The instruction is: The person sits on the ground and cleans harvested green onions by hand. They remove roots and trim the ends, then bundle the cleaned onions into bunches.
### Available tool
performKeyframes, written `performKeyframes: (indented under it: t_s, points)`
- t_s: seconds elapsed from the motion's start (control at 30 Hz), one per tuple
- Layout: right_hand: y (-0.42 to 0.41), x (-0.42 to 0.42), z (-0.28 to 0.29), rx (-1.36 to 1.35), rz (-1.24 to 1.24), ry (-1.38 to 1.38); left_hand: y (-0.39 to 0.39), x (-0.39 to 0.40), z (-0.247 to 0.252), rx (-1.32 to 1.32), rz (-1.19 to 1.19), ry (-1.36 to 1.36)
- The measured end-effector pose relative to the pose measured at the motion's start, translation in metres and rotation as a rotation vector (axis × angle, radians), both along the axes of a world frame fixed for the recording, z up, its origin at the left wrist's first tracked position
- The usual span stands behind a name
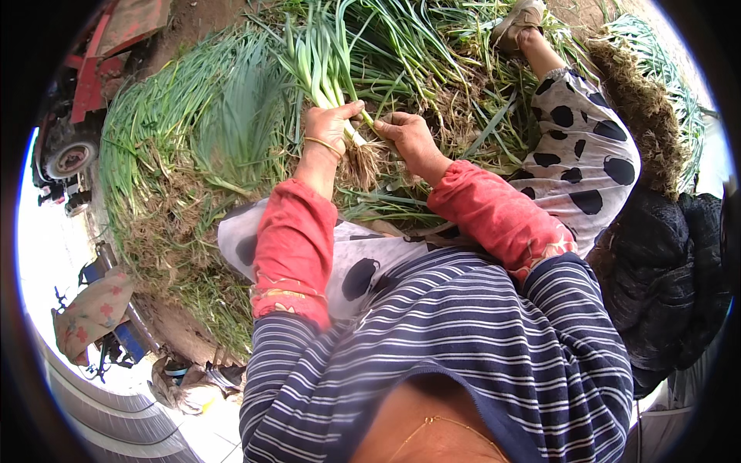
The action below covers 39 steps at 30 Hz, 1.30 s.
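My left hand [329, 128] is wrapped around the lower stems of a bunch of green onions [317, 72]. Their leaves fan upward in the picture, and a tuft of pale brown roots [363, 161] hangs out below the fist. Close beside it, my right hand [410, 138] pinches a thin yellowish-green stalk [366, 118] between thumb and fingers, at the bunch's right side. The stalk's lower end is hidden by the fingers. Under both hands lie loose stripped leaves [399, 205].
Heaped green onions [168, 110] spread to the left, roots toward me. More loose ones [405, 40] lie ahead. A row with matted roots [642, 110] lines the right, near black sheeting [660, 278]. A red vehicle [92, 63] and a cloth-covered cart [95, 315] stand left.
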State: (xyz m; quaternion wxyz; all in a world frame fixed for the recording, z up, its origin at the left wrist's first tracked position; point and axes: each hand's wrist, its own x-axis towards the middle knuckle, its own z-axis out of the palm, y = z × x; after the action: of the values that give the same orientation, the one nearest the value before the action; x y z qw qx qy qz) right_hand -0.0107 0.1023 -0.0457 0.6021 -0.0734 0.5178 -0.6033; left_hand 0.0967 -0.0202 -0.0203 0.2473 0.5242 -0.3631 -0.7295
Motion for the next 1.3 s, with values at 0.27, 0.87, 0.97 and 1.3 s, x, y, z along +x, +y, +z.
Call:
performKeyframes:
  t_s: [0.27,0.87,0.97,1.3]
  points:
    - [0.011,0.000,-0.002,0.155,-0.078,0.038,-0.003,0.000,-0.009,-0.080,-0.003,-0.010]
    - [0.023,-0.016,-0.008,-0.101,0.129,0.166,0.006,-0.007,-0.013,0.274,-0.109,0.220]
    - [0.015,-0.010,-0.020,0.118,-0.038,-0.111,0.015,-0.019,-0.007,0.097,0.020,0.183]
    - [-0.019,-0.157,-0.112,0.533,-0.196,1.355,-0.025,0.000,0.034,-0.259,0.266,0.186]
